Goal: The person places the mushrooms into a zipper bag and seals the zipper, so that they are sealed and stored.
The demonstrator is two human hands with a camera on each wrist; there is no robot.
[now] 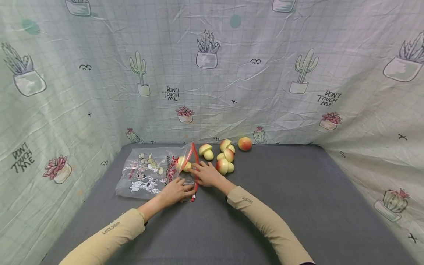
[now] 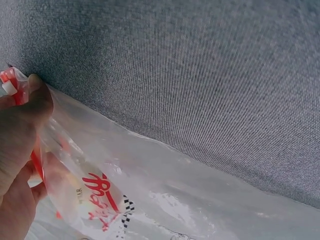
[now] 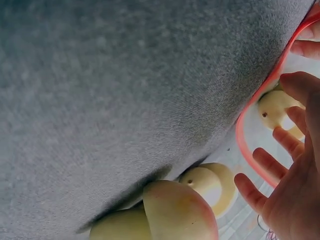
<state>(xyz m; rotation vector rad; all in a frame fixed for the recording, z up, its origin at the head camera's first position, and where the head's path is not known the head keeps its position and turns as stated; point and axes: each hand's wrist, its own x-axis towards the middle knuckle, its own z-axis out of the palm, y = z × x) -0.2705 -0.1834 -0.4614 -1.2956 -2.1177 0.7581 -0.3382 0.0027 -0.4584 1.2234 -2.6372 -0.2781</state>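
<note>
A clear zip bag (image 1: 127,184) with printed cartoon figures lies flat, its red-edged mouth towards the right. My left hand (image 1: 177,191) pinches the near corner of that mouth between thumb and fingers, close to the white zip slider (image 2: 9,88). Just inside the opening lies a yellow mushroom-shaped piece (image 3: 272,107). My right hand (image 1: 208,175) reaches to the mouth with spread fingers, the fingertips right at this piece. Outside the bag, to the right, several similar yellow and red mushroom-shaped pieces (image 1: 222,166) lie close together.
A round red and yellow piece (image 1: 245,144) sits at the back edge of the dark grey table (image 1: 285,206). Behind and along both sides hangs a pale cloth (image 1: 232,103) printed with potted cacti.
</note>
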